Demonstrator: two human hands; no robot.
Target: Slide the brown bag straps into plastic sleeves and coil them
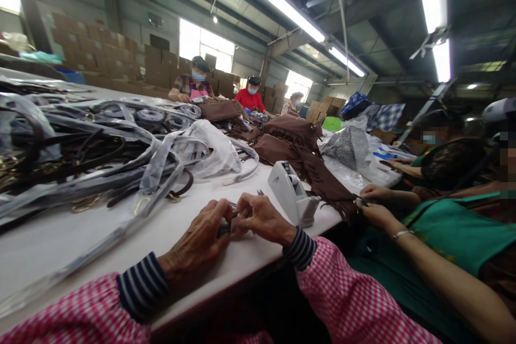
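Steering from afar, I had the small greyish piece (224,228) just left of the tape dispenser (293,196), above the table (40,250). My left hand (207,231) grasped it between thumb and fingers; my right hand (264,219) pinched its right end, hiding most of it. Good handling, I judged, wanted a steady left hold, light right fingertips, and sleeves clear of the pile of straps (100,150) farther left of the dispenser.

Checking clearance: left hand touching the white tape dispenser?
Apart: the head view shows the right hand between the left hand and the white tape dispenser.
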